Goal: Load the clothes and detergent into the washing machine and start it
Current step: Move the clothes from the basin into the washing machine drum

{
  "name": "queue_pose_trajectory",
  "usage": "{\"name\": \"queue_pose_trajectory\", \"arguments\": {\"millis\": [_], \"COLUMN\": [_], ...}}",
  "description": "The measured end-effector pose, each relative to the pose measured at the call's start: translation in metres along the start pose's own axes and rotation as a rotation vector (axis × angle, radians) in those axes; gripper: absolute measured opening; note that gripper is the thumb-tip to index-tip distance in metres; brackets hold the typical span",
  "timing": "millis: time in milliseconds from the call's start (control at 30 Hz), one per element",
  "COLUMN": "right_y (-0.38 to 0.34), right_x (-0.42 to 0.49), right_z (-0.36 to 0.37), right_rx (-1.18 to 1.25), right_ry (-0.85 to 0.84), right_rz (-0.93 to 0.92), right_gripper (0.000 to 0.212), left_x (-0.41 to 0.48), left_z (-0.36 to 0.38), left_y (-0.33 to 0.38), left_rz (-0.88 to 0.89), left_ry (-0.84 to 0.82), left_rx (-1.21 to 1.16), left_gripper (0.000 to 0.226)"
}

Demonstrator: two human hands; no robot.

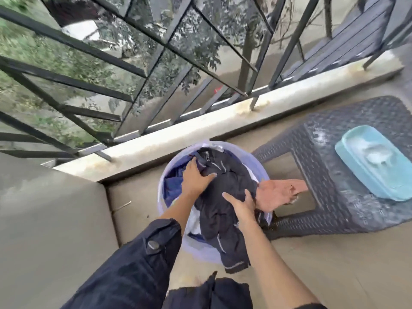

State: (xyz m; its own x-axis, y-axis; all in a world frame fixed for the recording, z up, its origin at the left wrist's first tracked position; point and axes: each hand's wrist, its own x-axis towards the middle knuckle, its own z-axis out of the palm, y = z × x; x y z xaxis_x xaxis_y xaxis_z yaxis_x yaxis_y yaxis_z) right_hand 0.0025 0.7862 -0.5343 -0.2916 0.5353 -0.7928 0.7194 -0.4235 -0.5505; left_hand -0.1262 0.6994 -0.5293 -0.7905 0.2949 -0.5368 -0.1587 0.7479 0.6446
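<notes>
Head view, looking steeply down. Early stage by the look of it: no washing machine anywhere in frame, nothing loaded, nothing started, laundry only being gathered. Centre of frame: lilac tub (161, 188) on the floor, heaped with clothes (234, 172). Left hand (196, 178) on top of the heap, fingers curled into the dark garment (219, 219); right hand (242, 207) just below and right of it, fingers bent over a fold of the same garment, grasping rather than resting, as far as can be told. Dark garment crumpled and limp, pale piping along the seams, one end spilling over the tub's near rim toward bottom centre. Beneath it, blue cloth (174, 184) at the tub's left, white cloth (194, 221) lower left, salmon cloth (276, 192) draped over the right rim. Right of frame: pale blue container (356, 172) holding white powder (376, 156), likely the detergent, sitting untouched on a dark woven stool (330, 197). Upper half: black railing (107, 63) above a pale ledge (200, 128). Left to do, so judged: carrying clothes and powder to the machine, loading, starting
</notes>
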Motion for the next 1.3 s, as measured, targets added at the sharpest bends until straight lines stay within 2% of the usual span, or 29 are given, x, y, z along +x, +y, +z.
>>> {"name": "queue_pose_trajectory", "arguments": {"millis": [67,100,167,233,300,400,500,633,733,833,900,967,1000,1100,1233,1300], "right_y": [0.003,0.003,0.007,0.01,0.013,0.004,-0.02,-0.058,-0.084,-0.112,-0.133,-0.152,-0.162,-0.187,-0.214,-0.226], "right_x": [0.004,0.004,0.006,0.005,0.001,-0.023,-0.051,-0.097,-0.131,-0.169,-0.198,-0.225,-0.239,-0.28,-0.331,-0.354], "right_z": [0.013,0.019,0.027,0.029,0.027,0.017,0.011,0.004,-0.008,-0.021,-0.03,-0.036,-0.038,-0.047,-0.056,-0.059], "right_rx": [-0.089,-0.138,-0.223,-0.236,-0.183,-0.007,0.191,0.368,0.448,0.53,0.511,0.467,0.468,0.463,0.49,0.502], "right_ry": [-0.01,0.015,0.116,0.205,0.252,0.269,0.217,0.125,0.08,0.031,0.027,0.029,0.021,-0.027,-0.09,-0.101], "right_rz": [0.014,0.014,-0.001,-0.053,-0.118,-0.151,-0.159,-0.175,-0.176,-0.178,-0.219,-0.26,-0.272,-0.324,-0.368,-0.402], "right_gripper": [0.104,0.103,0.089,0.067,0.054,0.049,0.049,0.047,0.041,0.036,0.04,0.049,0.053,0.057,0.06,0.049], "left_x": [0.004,0.003,0.0,-0.003,-0.01,-0.029,-0.051,-0.089,-0.116,-0.144,-0.164,-0.184,-0.196,-0.226,-0.27,-0.29], "left_z": [0.009,0.012,0.014,0.012,0.006,-0.009,-0.02,-0.051,-0.078,-0.107,-0.127,-0.145,-0.154,-0.179,-0.217,-0.235], "left_y": [-0.004,-0.003,0.001,0.005,0.009,0.02,0.031,0.065,0.093,0.123,0.144,0.163,0.172,0.194,0.227,0.241], "left_rz": [-0.049,-0.072,-0.101,-0.092,-0.066,-0.044,-0.106,-0.234,-0.268,-0.271,-0.25,-0.268,-0.283,-0.256,-0.22,-0.195], "left_ry": [0.015,0.022,0.058,0.112,0.135,0.113,0.102,0.045,-0.027,-0.032,-0.015,0.025,0.049,0.124,0.249,0.289], "left_rx": [0.085,0.157,0.303,0.336,0.27,0.167,-0.052,-0.43,-0.635,-0.763,-0.817,-0.848,-0.853,-0.808,-0.662,-0.637], "left_gripper": [0.109,0.109,0.094,0.068,0.048,0.029,0.037,0.016,0.028,0.034,0.036,0.028,0.028,0.049,0.043,0.044]}}
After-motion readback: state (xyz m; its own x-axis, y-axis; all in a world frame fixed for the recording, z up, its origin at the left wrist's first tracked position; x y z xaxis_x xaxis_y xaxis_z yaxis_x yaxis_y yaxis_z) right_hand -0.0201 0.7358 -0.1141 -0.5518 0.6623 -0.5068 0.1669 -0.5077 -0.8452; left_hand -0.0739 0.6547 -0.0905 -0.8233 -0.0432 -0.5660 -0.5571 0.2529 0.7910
